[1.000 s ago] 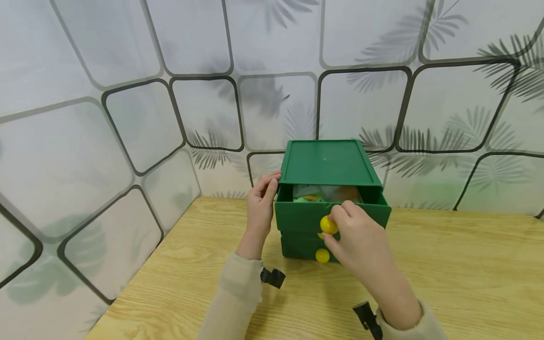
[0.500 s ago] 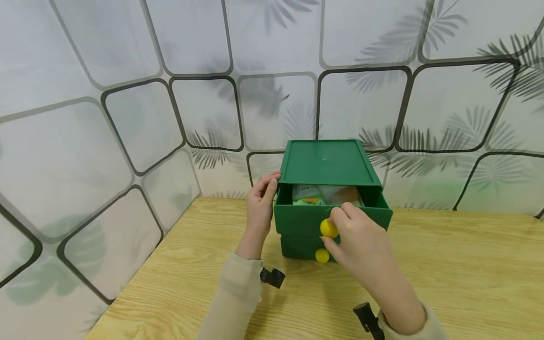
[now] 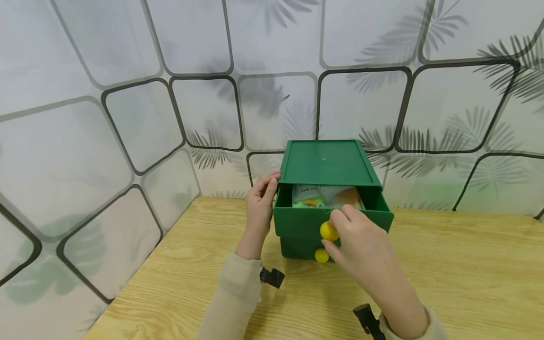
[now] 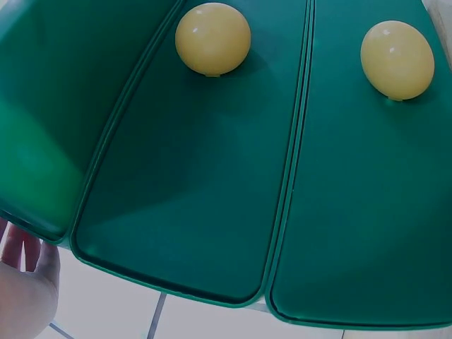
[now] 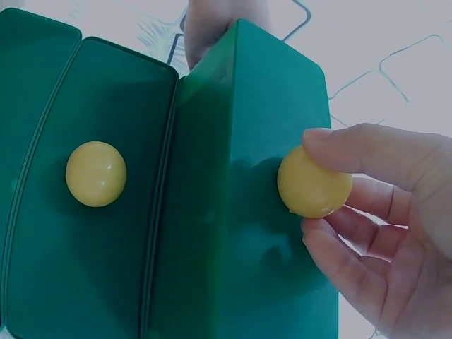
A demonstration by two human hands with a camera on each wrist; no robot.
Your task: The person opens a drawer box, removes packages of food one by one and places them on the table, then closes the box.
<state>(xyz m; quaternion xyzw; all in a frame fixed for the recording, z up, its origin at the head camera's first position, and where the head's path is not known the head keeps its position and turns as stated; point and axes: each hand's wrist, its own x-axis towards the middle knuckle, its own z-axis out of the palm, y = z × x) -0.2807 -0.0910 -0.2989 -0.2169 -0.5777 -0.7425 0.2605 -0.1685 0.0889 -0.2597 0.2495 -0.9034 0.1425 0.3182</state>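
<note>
A green chest of drawers stands on the wooden table, its top drawer partly pulled out. My right hand pinches that drawer's round yellow knob between thumb and fingers. On the left side of the chest my left hand rests flat, fingertips near its top edge. Plastic packets, some green and white, lie inside the top drawer. Below it, a lower drawer with a yellow knob is pushed in. Two lower knobs, including one yellow knob, show in the left wrist view.
Behind the chest hangs a pale curtain with dark outlines and leaf prints, close to its back. The wooden table extends to both sides and in front. A black wrist camera sits at the left cuff.
The top drawer has slid a little farther out toward me with my right hand on its knob, and more of the packets shows. My left hand has stayed in place.
</note>
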